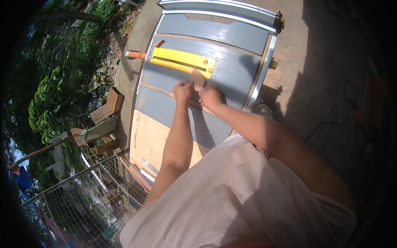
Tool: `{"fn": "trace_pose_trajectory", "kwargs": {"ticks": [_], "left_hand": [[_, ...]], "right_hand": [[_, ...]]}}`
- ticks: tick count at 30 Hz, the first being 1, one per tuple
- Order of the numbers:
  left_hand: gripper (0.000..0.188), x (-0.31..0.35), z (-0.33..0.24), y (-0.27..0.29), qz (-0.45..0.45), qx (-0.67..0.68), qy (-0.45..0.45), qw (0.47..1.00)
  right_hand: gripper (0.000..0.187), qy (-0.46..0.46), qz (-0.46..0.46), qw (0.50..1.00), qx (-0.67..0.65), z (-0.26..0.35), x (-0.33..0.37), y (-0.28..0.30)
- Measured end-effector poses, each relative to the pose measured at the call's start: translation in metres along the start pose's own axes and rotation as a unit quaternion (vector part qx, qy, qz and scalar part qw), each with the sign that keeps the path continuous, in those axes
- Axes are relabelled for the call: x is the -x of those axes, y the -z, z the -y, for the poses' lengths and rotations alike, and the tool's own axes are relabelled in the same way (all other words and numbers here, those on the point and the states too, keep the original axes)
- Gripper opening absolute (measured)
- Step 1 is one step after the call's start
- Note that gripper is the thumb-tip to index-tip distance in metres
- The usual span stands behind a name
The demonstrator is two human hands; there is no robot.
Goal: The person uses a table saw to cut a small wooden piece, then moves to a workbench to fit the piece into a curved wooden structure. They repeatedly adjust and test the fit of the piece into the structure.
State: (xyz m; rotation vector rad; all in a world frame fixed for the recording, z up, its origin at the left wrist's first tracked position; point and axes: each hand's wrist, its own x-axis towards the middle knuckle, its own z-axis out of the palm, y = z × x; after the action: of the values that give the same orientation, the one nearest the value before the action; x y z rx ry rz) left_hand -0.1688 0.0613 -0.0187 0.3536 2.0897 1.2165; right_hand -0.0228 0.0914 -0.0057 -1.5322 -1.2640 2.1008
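Note:
Over the grey top of a table saw (240, 78), both my hands hold a small thin tan piece of wood (198, 80) between them. My left hand (183, 91) is closed, its fingertips pinching the piece's lower left side. Against its lower right edge, my right hand (211, 97) is closed with bent fingers. The upper tip of the wood overlaps the right end of the yellow throat plate (178, 57), which has a long dark slot. A small brown wood scrap (159, 43) lies by the plate's far left corner.
A metal fence rail (223, 11) crosses the saw's far end. At the left edge an orange cylindrical part (135, 54) sticks out. A plywood panel (144, 132) with metal strips lies nearer me. Wire mesh (82, 202) and wood offcuts (108, 106) stand left; a cable (331, 125) runs right.

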Motion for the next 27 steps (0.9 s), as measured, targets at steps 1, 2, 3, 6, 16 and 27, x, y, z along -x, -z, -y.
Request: {"fn": "trace_pose_trajectory", "kwargs": {"ticks": [1, 2, 3, 6, 16, 27], "left_hand": [[0.015, 0.001, 0.001, 0.000, -0.004, -0.004, -0.005, 1.000], [0.015, 0.002, 0.001, -0.001, -0.008, -0.009, -0.010, 1.000], [0.015, 0.003, 0.000, -0.001, -0.008, -0.013, -0.009, 1.000], [0.016, 0.002, -0.001, -0.001, -0.016, -0.031, -0.012, 0.999], [0.015, -0.004, -0.007, -0.004, -0.009, -0.042, -0.027, 0.999], [0.018, -0.007, -0.002, -0.002, -0.011, -0.021, -0.024, 0.999]], "right_hand": [[0.022, -0.002, 0.002, 1.000, -0.007, 0.001, 0.002, 0.000], [0.021, -0.004, 0.003, 1.000, -0.015, 0.001, 0.003, 0.000], [0.020, -0.005, 0.004, 1.000, -0.023, 0.001, 0.004, 0.000], [0.017, -0.004, 0.004, 0.999, -0.049, 0.004, -0.001, -0.002], [0.007, -0.018, -0.056, 0.997, -0.051, 0.010, -0.012, -0.006], [0.007, -0.003, -0.060, 0.998, -0.026, 0.005, -0.016, -0.008]]}}
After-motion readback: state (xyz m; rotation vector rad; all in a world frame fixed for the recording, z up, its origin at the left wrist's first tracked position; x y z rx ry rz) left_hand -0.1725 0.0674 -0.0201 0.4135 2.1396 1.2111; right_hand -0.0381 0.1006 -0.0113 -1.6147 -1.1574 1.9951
